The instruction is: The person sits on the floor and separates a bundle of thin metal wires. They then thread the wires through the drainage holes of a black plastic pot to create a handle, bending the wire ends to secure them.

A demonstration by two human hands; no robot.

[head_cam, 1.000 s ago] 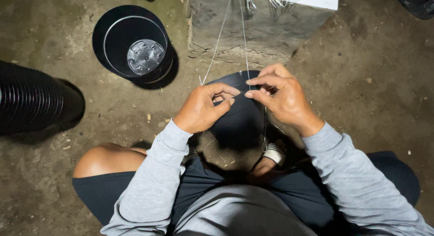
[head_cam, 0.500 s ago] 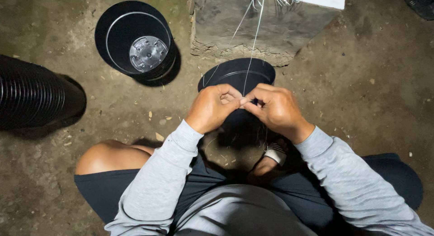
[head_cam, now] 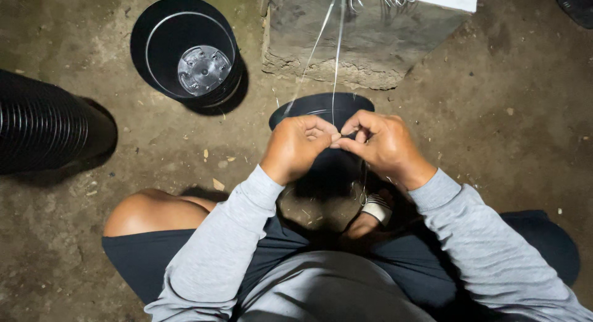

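The string [head_cam: 336, 56], a thin pale strand that shows as two lines, runs taut from the concrete block [head_cam: 364, 44] ahead down to the fingers, where both hands meet over a black plastic pot [head_cam: 321, 106] set on the floor between the person's legs. The left hand [head_cam: 296, 146] and the right hand [head_cam: 383, 146] are touching at the fingertips, each with thumb and forefinger pinched together on the string, probably so that the strand stays tight while it is twisted or knotted; the pull from the block keeps it straight. Just beyond the fingers the pot's rim shows, its body hidden below the hands. Under the right wrist sits a small pale spool [head_cam: 377, 208] near a foot, close at hand for more string, it seems. Well off to the left of the fingers stands another black pot [head_cam: 185, 50], open upward, and further left lies a stack of black pots [head_cam: 43, 124] on its side. A second ago the hands were slightly apart, with the string spread into two clearer lines; now they have closed together and the lines run nearer each other.
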